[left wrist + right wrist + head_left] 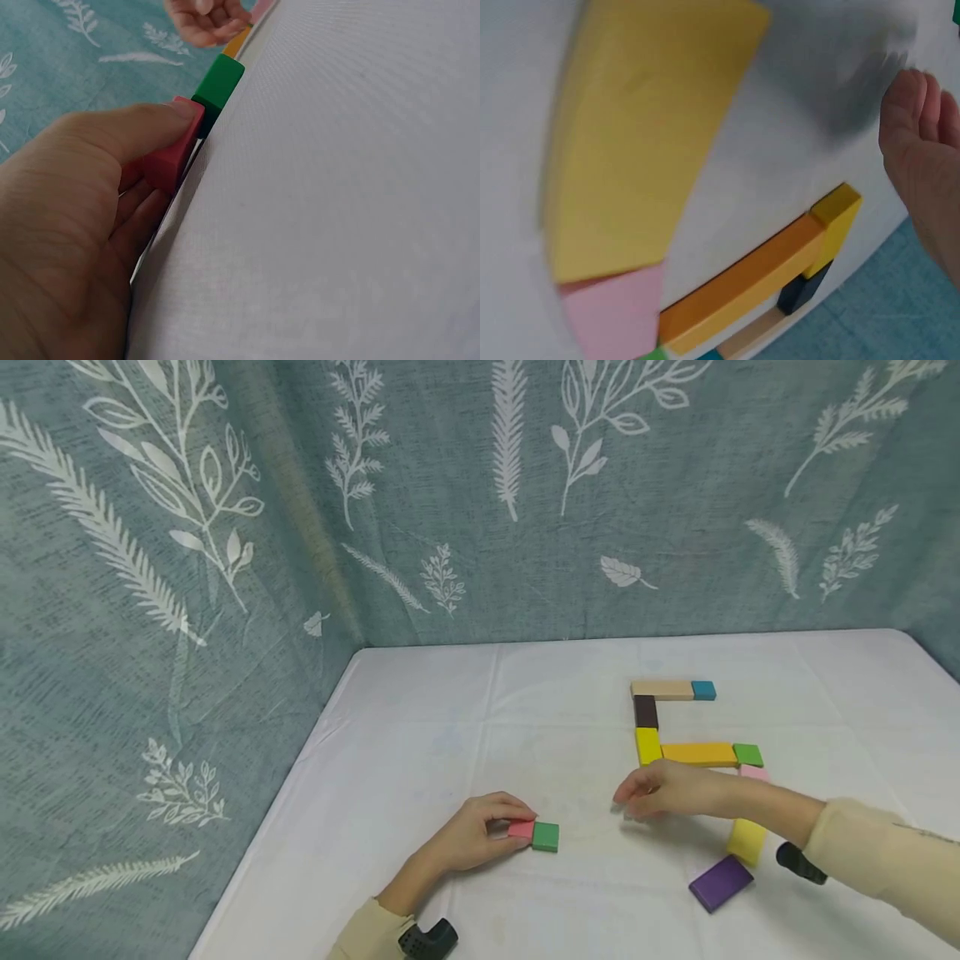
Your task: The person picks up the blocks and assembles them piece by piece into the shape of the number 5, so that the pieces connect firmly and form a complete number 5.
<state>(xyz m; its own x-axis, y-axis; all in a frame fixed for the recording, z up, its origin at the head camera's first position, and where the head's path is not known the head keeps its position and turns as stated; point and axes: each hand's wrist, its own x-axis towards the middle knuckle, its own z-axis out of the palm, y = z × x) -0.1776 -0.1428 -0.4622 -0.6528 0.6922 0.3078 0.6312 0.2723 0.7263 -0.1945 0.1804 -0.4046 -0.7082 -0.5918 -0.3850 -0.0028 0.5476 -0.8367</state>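
On the white table, my left hand (pixel 474 832) pinches a red block (pixel 522 828) between thumb and fingers. A green block (pixel 546 837) lies end to end with it, on its right. The left wrist view shows the thumb on top of the red block (pixel 174 154), with the green block (pixel 217 86) touching its far end. My right hand (pixel 671 789) hovers over the table with loosely bent fingers and nothing in them. It is nearest a small yellow block (pixel 648 745) and an orange block (pixel 697 754), hiding part of the area behind it.
The block chain continues with a tan block (pixel 662 690), blue block (pixel 703 691), black block (pixel 646 712), light green block (pixel 747 755), pink block (pixel 754 772), larger yellow block (pixel 747 840) and angled purple block (pixel 721 883). A patterned curtain (pixel 465 485) hangs behind.
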